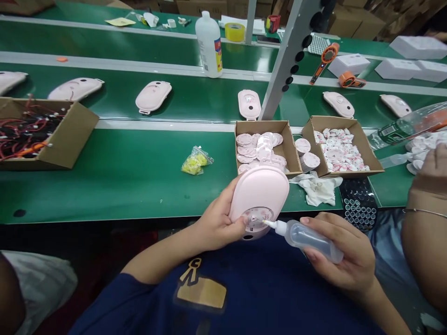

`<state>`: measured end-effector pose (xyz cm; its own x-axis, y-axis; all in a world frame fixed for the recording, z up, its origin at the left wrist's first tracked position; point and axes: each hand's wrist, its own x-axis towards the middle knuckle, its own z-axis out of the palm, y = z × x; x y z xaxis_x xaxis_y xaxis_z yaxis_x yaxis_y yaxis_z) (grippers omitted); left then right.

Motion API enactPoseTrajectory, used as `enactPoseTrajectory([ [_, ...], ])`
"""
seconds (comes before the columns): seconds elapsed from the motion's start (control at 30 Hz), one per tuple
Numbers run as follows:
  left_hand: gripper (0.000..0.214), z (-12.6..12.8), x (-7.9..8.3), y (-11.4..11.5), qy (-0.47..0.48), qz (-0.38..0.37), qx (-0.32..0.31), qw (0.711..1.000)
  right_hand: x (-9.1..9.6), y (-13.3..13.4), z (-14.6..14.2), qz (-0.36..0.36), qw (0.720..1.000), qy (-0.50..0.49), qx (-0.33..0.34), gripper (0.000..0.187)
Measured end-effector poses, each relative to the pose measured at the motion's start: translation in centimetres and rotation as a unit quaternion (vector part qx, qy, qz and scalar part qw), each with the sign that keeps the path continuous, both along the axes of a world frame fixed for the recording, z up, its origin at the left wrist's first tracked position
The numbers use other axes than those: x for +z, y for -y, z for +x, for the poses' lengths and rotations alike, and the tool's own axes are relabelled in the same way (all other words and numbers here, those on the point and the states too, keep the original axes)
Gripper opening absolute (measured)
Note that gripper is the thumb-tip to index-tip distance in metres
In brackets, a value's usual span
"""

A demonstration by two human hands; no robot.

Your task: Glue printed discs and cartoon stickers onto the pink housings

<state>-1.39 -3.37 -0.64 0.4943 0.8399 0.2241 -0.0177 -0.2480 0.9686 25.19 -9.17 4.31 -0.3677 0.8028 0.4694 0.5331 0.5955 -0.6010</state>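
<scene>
My left hand (223,218) grips a pale pink oval plastic case (261,188), tilted up in front of my chest. Its thumb presses near a round printed disc (257,218) set in the lower part of the case. Between the fingers and thumb of my right hand (344,251) is a translucent squeeze bottle (310,238), lying almost level. The white nozzle tip points left and meets or nearly meets the disc; I cannot tell which. Just beyond the case stands a cardboard box of round pink discs (246,151).
Another box holds small white-and-pink pieces (342,149); a white cloth (319,188) lies before it. A carton of wires (31,130) stands left. Pink cases (153,97) line the green belt behind, near a large white bottle (209,46). A co-worker's arm (426,223) is at right.
</scene>
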Motion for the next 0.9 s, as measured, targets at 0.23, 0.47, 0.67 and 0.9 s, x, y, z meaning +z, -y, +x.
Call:
enactPoseTrajectory([
  [0.23, 0.081, 0.20, 0.04, -0.05, -0.030, -0.012, 0.004, 0.999, 0.02, -0.10, 0.06, -0.003, 1.000, 0.006, 0.003, 0.044],
  [0.47, 0.080, 0.07, 0.31, -0.27, -0.019, -0.026, 0.003, 0.999, -0.24, 0.23, 0.63, -0.038, 0.999, -0.001, 0.004, 0.050],
  [0.67, 0.078, 0.30, 0.66, -0.34, -0.005, -0.042, 0.011, 0.999, -0.14, 0.22, 0.52, -0.037, 0.999, -0.003, 0.016, 0.052],
  [0.9, 0.076, 0.54, 0.28, -0.65, 0.012, -0.081, 0.008, 0.997, -0.51, -0.27, 0.72, -0.055, 0.998, -0.040, 0.013, 0.045],
])
